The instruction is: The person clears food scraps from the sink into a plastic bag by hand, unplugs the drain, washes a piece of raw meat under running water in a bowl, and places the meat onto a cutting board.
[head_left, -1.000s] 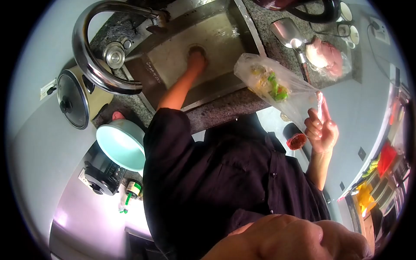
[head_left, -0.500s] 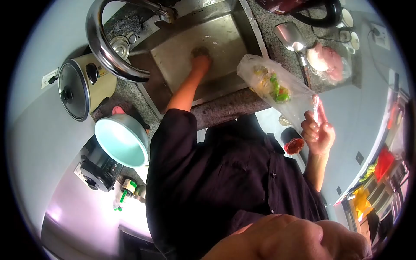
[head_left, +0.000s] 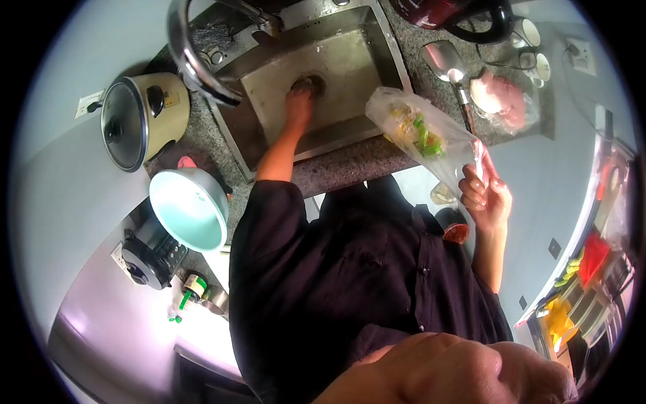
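My left hand (head_left: 299,104) reaches down into the metal sink (head_left: 269,97), its fingers bunched at the dark round drain (head_left: 314,85); whatever they grip there is too small and dark to make out. On the other side, my right hand (head_left: 487,193) is raised beside the counter and closed on the gathered top of a clear plastic bag (head_left: 449,140). Green, yellow and whitish scraps (head_left: 424,137) lie in the lower end of the bag, which hangs slanted over the sink's right front corner.
A curved faucet (head_left: 195,64) arches over the sink's left side. Left are a rice cooker (head_left: 158,111) and a light-blue basin (head_left: 192,212). On the right counter are a metal spatula (head_left: 444,62), pinkish meat on plastic (head_left: 501,101), a dark red kettle (head_left: 431,10) and white cups (head_left: 528,32).
The view has shifted, bringing the faucet and cooker further right. My left hand has drawn slightly back from over the drain, uncovering more of it. My right hand still grips the bag.
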`<state>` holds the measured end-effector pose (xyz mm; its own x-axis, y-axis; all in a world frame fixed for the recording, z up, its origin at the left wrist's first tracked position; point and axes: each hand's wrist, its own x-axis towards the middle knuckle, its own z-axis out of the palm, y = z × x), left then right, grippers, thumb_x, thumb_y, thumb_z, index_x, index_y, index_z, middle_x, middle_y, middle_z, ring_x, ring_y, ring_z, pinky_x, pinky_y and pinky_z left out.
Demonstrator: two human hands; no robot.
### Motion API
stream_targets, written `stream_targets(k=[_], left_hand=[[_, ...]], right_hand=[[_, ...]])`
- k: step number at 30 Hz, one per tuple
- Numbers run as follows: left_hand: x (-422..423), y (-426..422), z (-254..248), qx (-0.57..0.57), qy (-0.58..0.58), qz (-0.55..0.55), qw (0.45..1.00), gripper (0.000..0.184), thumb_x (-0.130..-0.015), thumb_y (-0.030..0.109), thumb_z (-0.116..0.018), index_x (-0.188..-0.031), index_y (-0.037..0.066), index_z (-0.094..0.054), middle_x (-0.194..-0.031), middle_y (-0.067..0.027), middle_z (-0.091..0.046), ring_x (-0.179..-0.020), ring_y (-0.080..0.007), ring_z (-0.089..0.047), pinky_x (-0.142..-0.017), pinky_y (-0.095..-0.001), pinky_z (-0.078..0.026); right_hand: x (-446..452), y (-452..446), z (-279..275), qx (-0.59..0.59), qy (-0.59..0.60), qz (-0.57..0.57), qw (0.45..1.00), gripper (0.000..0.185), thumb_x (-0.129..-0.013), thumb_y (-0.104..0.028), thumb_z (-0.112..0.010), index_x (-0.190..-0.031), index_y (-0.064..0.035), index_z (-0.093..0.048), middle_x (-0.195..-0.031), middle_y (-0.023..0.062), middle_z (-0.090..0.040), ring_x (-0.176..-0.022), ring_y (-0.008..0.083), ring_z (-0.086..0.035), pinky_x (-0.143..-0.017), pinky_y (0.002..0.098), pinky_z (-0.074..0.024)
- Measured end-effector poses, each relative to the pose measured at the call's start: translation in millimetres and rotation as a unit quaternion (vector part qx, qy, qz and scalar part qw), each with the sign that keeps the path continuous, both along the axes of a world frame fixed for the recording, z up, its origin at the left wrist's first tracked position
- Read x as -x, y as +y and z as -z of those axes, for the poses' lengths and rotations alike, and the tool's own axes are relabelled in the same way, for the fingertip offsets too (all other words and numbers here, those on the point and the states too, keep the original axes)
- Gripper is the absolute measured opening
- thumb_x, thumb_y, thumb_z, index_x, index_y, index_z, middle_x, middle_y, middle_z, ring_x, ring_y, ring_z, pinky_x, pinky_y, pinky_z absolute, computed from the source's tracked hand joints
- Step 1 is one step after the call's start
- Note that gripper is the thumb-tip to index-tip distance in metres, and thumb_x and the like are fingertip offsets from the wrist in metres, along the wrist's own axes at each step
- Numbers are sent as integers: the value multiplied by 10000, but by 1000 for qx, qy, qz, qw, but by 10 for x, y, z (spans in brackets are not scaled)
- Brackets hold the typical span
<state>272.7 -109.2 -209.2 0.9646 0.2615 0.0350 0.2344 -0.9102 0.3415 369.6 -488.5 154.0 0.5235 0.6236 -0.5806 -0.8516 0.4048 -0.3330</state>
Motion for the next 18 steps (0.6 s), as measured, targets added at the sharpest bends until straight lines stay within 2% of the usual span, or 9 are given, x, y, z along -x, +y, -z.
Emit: stream_targets(k=[9, 13, 14, 18], left_hand=[[497, 227, -1276, -34, -1, -38, 999, 143, -725, 90, -623, -858, 43, -640, -933, -114, -596, -905, -303, -528, -780, -427, -438], [602, 173, -1841, -89, -69, 6, 994, 131, -691, 95, -659, -819, 69, -645, -932, -61, -582, -942, -261, -508, -820, -412, -398], [613, 164, -1957, -109, -108, 25, 988, 116, -683, 96, -661, -797, 84, -645, -924, -46, -573, -941, -248, -501, -826, -406, -382], [662, 111, -2210, -144, -106, 14, 984, 127, -665, 107, -675, -789, 105, -651, -929, -24, -566, -953, -225, -490, -823, -397, -354]], right_hand=[[-2, -22, -64, -59, -16, -45, 997, 623, -781, -168, -591, -1346, -130, -331, -730, 11, -359, -551, 56, -328, -405, 128, -260], [16, -44, -83, -82, -31, -73, 993, 603, -793, -174, -584, -1342, -133, -340, -741, 8, -364, -558, 55, -335, -406, 128, -261], [29, -40, -84, -81, -34, -73, 993, 599, -795, -174, -582, -1342, -132, -341, -742, 9, -367, -557, 56, -335, -405, 128, -262], [79, -46, -70, -88, -38, -77, 992, 586, -801, -168, -578, -1338, -129, -345, -749, 10, -376, -556, 57, -336, -405, 130, -264]])
